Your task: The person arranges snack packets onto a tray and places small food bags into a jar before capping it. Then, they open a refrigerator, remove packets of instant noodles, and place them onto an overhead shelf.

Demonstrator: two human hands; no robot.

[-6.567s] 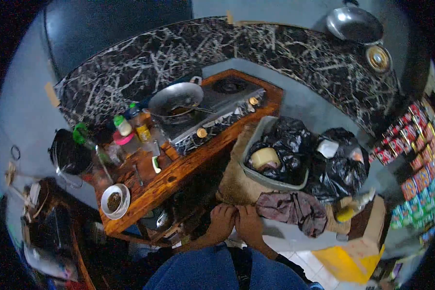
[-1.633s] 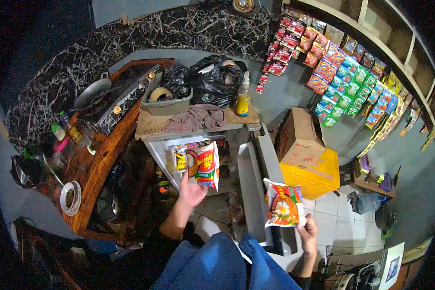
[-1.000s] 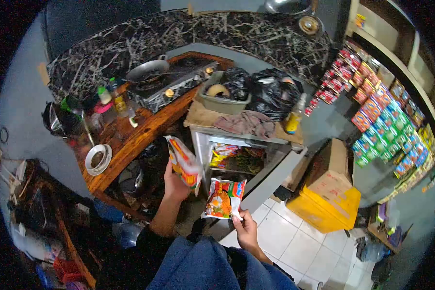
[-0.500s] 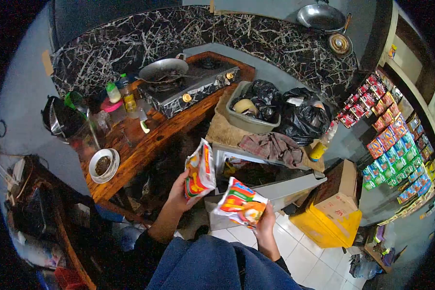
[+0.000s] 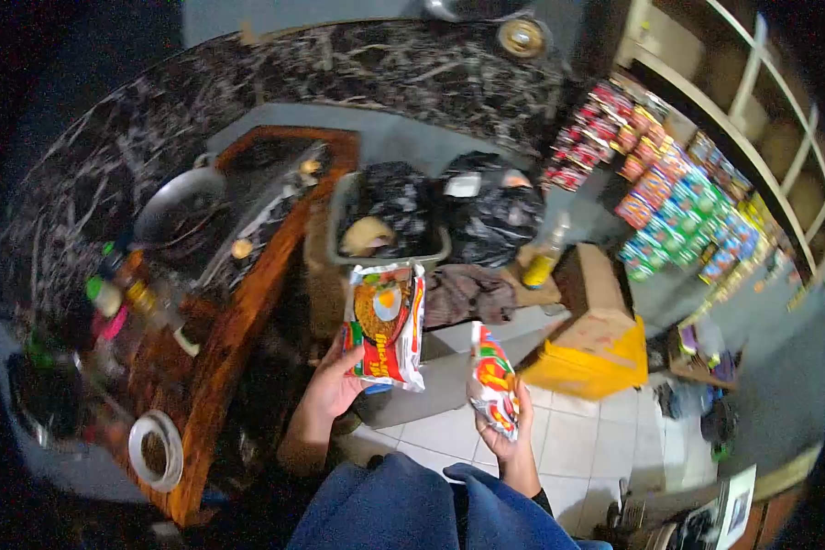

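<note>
My left hand (image 5: 332, 390) is closed on the lower left edge of an instant noodle packet (image 5: 387, 321), held upright, its front with a fried egg picture facing me. In my right hand (image 5: 511, 431) is a second noodle packet (image 5: 495, 380), white, red and yellow, turned nearly edge-on. The two packets are apart, in front of my body. Behind them a brownish cloth (image 5: 467, 295) lies on a light-coloured cabinet.
A wok (image 5: 183, 206) sits on the stove at left, near a wooden counter (image 5: 211, 403) with a white plate (image 5: 139, 449). Black bags (image 5: 490, 215) and a grey tub (image 5: 339, 215) stand behind. At right are a yellow crate (image 5: 596, 362), a cardboard box (image 5: 596, 293) and hanging sachets (image 5: 674, 220).
My view has swung to the right. The left packet has turned its front toward me, while the right packet has turned from showing its face to nearly edge-on.
</note>
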